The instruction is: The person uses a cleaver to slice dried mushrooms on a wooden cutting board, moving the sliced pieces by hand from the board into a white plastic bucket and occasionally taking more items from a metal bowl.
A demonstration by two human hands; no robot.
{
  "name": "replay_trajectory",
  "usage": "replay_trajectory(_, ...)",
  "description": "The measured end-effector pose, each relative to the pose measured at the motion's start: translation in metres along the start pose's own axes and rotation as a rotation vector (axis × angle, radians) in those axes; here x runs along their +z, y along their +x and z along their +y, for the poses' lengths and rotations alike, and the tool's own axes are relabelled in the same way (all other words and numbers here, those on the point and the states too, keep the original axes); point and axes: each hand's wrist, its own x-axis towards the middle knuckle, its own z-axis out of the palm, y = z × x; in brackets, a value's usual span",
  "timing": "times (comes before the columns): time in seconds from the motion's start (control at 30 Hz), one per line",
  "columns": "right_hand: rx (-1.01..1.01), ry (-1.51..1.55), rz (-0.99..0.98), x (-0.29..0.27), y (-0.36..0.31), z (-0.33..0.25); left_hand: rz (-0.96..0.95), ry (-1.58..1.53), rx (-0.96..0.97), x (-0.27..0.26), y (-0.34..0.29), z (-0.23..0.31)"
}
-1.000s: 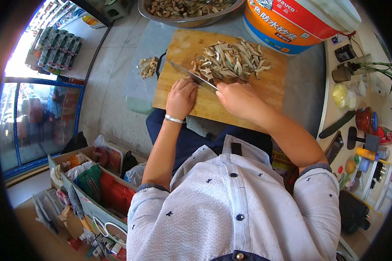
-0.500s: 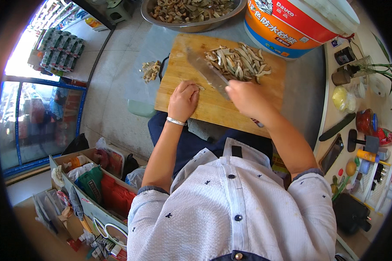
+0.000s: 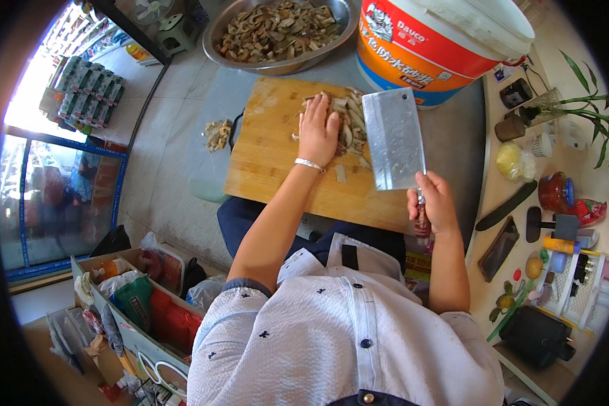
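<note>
A wooden cutting board (image 3: 271, 155) lies in front of me with a heap of pale sliced strips (image 3: 348, 128) at its far right. My left hand (image 3: 318, 132) rests flat on that heap, a thin bracelet on its wrist. My right hand (image 3: 433, 203) grips the handle of a broad steel cleaver (image 3: 392, 139). The blade is lifted flat above the board's right side, beside the heap.
A metal basin (image 3: 277, 30) of brown pieces stands beyond the board, next to a large red, orange and white bucket (image 3: 440, 40). A small pile of scraps (image 3: 216, 134) lies left of the board. A shelf with jars, a plant and bottles runs along the right. Boxes of goods sit lower left.
The cleaver has come up off the strips and now lies flat above the board's right side. My left hand has moved forward from the board's near part onto the heap.
</note>
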Motion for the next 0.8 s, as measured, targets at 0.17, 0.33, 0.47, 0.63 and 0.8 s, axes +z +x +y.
replay_trajectory(0.17,0.158,0.476,-0.076,0.001,0.001,0.012,0.264,-0.377,0.083,-0.034,0.012,0.007)
replay_trajectory(0.33,0.105,0.098,-0.196,0.015,0.02,0.018,0.37,-0.237,0.136,-0.122,0.067,0.023)
replay_trajectory(0.47,0.114,-0.387,-0.379,0.043,0.021,0.005,0.194,-0.002,0.017,-0.169,0.145,-0.004)
replay_trajectory(0.63,-0.241,-0.847,-0.447,0.067,0.016,0.004,-0.251,0.589,0.024,-0.143,0.221,-0.042)
replay_trajectory(0.8,-0.167,-0.887,-0.55,0.071,0.02,-0.007,-0.461,0.852,-0.177,-0.09,0.255,-0.094)
